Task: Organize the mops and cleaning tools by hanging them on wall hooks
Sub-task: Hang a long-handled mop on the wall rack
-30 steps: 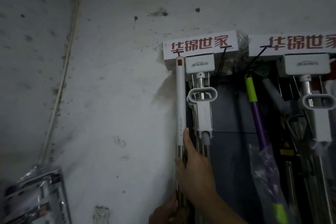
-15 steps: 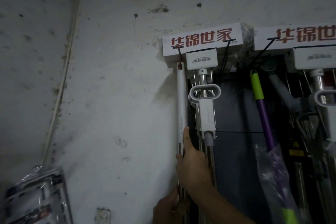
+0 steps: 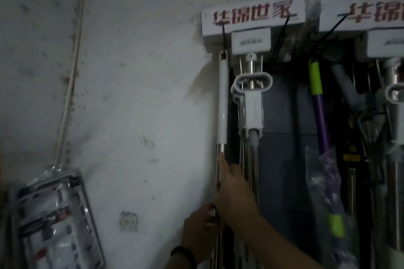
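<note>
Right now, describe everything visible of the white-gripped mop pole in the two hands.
The mop pole stands upright at the edge of the wall. Its upper part is a white, plastic-looking sleeve with a red cap on top, reaching the black wire hook under the white sign box; whether it hangs on it is unclear. Below the sleeve runs a shiny metal shaft. The right hand holds the shaft, one finger pointing up it; the left hand grips it lower down. Its foot is unseen.
</note>
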The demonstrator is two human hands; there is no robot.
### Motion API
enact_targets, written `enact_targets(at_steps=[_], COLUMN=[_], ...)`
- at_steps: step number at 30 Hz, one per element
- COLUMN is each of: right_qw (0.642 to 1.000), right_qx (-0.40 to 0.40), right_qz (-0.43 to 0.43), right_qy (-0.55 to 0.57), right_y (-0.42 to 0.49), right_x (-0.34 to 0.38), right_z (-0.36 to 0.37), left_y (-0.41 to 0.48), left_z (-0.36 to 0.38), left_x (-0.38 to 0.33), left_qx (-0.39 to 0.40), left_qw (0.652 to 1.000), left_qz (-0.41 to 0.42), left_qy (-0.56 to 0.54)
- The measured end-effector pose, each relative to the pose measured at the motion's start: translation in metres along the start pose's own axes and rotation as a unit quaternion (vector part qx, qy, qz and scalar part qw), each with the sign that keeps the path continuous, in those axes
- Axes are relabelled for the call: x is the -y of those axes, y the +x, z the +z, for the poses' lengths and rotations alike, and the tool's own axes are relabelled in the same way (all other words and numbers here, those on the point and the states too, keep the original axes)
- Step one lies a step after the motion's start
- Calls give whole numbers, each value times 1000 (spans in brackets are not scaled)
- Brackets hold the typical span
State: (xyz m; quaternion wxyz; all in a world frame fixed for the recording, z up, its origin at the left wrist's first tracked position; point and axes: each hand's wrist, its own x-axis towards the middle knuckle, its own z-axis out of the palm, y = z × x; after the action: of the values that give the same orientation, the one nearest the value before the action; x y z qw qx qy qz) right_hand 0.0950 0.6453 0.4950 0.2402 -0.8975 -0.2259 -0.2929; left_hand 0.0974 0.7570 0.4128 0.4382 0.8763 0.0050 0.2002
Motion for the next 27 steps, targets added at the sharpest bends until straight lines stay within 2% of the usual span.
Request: enact_targets(at_steps=[3,6,11,14,17,19,23,27], right_qw=[1000,999,982,965,947,918,817,758], right_qx=[10,38,137,207,283,362,548,634], right_qz=[-8,4,64,81,54,61,121,127], right_qy=[22,27,110,141,143,150,132,85], right_y=[-34,-76,-171,-235,-305,-356,-446,-501], right_x=[-10,-20,-27,-33,-36,-41,-58,-81], right_z=[29,64,136,182,228,262,328,387], left_y=[-34,-73,-153,-203,-259,-300,-395,-490], left_z=[4,14,31,44,62,77,116,176], left_x=[37,85,155,203,255,295,376,477], left_qx=[-11,-13,-34,-47,-95,-127,-127,-86], left_qw=[999,994,960,941,921,897,833,771], left_qz=[-11,-71,-191,-253,-309,-353,-485,-588], left_qy=[-33,-76,-200,-221,-219,-232,-234,-231])
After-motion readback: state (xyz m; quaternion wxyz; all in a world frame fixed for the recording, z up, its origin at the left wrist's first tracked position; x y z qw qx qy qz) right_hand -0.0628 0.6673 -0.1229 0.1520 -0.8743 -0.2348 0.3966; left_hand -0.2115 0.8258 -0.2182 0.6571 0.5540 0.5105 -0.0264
